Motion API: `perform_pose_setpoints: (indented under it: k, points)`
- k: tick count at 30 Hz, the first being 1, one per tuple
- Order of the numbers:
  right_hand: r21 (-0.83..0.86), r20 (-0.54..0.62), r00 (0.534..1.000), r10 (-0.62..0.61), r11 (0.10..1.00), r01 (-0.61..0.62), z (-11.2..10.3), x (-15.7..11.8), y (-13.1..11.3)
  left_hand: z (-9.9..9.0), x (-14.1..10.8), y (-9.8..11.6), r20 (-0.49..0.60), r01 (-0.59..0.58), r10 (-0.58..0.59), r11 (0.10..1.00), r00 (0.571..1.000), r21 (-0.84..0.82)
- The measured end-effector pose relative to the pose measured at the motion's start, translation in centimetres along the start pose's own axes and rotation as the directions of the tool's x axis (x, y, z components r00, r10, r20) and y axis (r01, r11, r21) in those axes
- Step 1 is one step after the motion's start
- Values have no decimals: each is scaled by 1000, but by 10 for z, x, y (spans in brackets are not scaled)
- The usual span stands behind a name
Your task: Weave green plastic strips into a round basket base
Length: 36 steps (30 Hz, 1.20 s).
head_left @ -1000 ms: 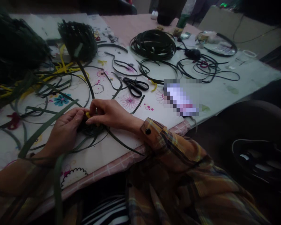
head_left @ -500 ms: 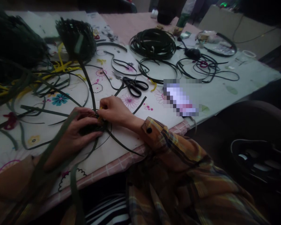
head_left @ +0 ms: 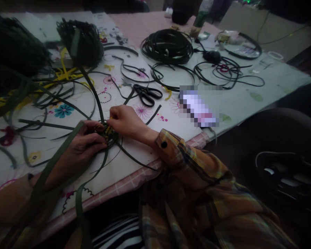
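A small woven piece (head_left: 110, 137) of dark green and yellow strips sits between my hands, with long green strips fanning out from it over the table. My left hand (head_left: 86, 147) grips its left edge, thumb below and fingers above. A wide green strip (head_left: 57, 157) passes across the back of that hand. On the other side my right hand (head_left: 125, 119) is closed in a pinch at the top of the piece, where a bit of yellow strip shows by the fingertips. What lies under those fingertips is partly hidden.
Black-handled scissors (head_left: 148, 95) lie beyond my right hand, and a blurred-out phone (head_left: 199, 109) to their right. Coiled green strip (head_left: 167, 46) sits farther back. A dark green woven basket (head_left: 80, 43) and yellow strips (head_left: 67, 74) stand at left. A chair (head_left: 287, 145) is at right.
My left fingers have shifted slightly left, so more of the woven piece shows between the hands. My right hand stays at its top. The whole view has shifted slightly.
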State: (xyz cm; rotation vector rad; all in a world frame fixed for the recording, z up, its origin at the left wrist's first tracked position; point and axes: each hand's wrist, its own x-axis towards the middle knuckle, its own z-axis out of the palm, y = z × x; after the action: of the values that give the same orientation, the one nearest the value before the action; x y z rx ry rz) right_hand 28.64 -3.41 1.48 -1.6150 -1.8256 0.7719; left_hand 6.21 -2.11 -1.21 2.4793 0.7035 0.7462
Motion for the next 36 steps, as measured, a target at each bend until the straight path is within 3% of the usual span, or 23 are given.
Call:
perform_pose_setpoints:
  k: [9, 15, 21, 24, 27, 29, 32, 36]
  points:
    - [-30, -74, 997, 35, 999, -38, 11, -2, 2, -17, 1, -6, 98, 49, -44, 997, 994, -59]
    - [-64, -88, 995, 38, 997, -43, 14, -2, 2, -20, 1, -16, 149, 125, -91, 965, 985, -232]
    - [-31, -113, 993, -15, 999, 11, 14, -1, 2, -15, 2, -15, 17, 255, -261, 924, 965, -286]
    - [69, -92, 995, -41, 997, 47, 10, -1, 2, -11, 4, -9, -54, 246, -265, 940, 963, -235]
    - [242, 6, 990, -140, 961, 135, 5, -1, 4, -9, 5, -6, -80, 221, -235, 963, 969, -157]
    - [357, 101, 963, -251, 912, 201, 2, -1, 8, -9, 6, -6, -93, 201, -211, 974, 973, -108]
    - [470, 219, 884, -414, 838, 276, -1, -1, 13, -8, 6, -8, -103, 192, -198, 979, 975, -66]
    - [535, 306, 799, -518, 788, 306, -5, -3, 16, -6, 7, -12, -107, 169, -175, 984, 979, -63]
